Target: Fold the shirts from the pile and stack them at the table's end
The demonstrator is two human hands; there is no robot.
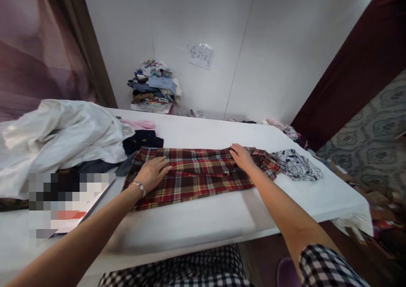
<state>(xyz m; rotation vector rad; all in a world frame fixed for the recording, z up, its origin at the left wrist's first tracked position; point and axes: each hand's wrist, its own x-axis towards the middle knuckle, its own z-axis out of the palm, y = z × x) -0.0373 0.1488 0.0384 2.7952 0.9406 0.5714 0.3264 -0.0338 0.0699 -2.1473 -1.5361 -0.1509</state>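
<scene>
A red, brown and yellow plaid shirt lies on the white-covered table, laid lengthwise into a long strip with a folded layer along its far side. My left hand, with a bracelet at the wrist, rests flat on the shirt's left part, fingers stretched out. Near the far edge, towards the right end, my right hand lies on the cloth with fingers extended. Beyond the shirt's right end is a crumpled black-and-white printed garment, close against the plaid cloth.
White cloth is heaped over dark garments at the left, beside a partly pixelated flat item. A stack of clothes stands at the back by the wall. More clothes lie along the table's far right edge.
</scene>
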